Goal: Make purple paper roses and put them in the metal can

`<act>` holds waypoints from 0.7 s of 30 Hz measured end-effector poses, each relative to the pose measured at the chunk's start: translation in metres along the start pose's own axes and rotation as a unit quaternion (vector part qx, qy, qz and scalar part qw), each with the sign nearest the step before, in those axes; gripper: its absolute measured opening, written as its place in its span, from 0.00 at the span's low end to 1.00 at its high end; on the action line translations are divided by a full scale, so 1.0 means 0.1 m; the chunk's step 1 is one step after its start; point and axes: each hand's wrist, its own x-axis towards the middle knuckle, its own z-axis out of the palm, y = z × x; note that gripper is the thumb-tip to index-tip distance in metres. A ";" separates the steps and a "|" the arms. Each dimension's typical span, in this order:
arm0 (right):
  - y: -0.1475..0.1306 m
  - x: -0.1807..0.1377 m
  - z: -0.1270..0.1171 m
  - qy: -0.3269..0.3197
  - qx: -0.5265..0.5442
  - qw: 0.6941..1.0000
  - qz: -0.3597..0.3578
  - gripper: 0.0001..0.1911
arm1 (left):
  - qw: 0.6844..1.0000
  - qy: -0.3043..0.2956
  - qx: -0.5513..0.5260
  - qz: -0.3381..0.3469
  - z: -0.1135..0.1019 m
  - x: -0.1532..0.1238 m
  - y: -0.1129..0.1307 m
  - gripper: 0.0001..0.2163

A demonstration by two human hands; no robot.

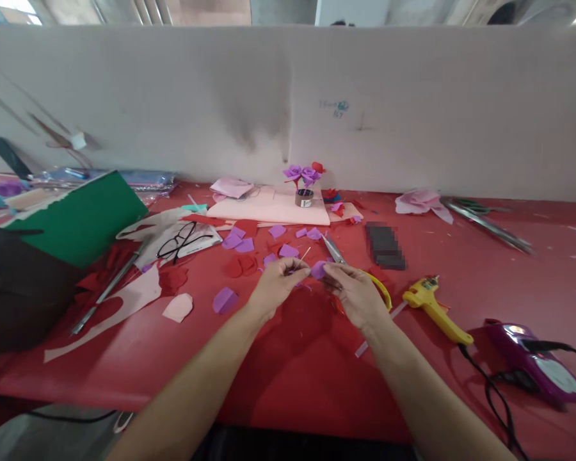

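My left hand point(274, 285) is closed in a pinch, and a thin pale stick point(306, 253) pokes up from its fingertips. Between the thumb and fingers of my right hand point(358, 291) is a small purple petal point(318, 269), apparently cut from foam or felt. The two hands nearly meet above the red table. Just beyond them lie scissors point(335, 248) with yellow handles, partly hidden behind my right hand. Loose purple pieces point(288, 250) are scattered past my left hand, and a larger purple petal point(225, 300) rests to its left.
A yellow glue gun point(434, 307) and a purple power device point(532, 358) with cords lie right. A dark pixelated rectangle point(384, 245) is behind them. Purple flowers point(303, 174) stand in a small pot point(304, 198) near the white partition. Glasses point(180, 243) and a green board point(84, 221) are left.
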 end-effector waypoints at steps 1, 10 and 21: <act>0.00 0.00 -0.01 0.013 0.009 1.000 -0.003 0.11 | 1.000 0.007 0.014 0.018 0.00 0.00 0.00 0.09; -0.05 0.03 -0.13 0.044 0.034 0.998 -0.013 0.13 | 0.999 -0.050 0.021 -0.005 0.03 -0.06 0.05 0.14; -0.03 -0.03 -0.07 -0.001 0.028 0.999 -0.024 0.10 | 0.996 -0.083 0.000 -0.026 0.06 -0.05 0.00 0.17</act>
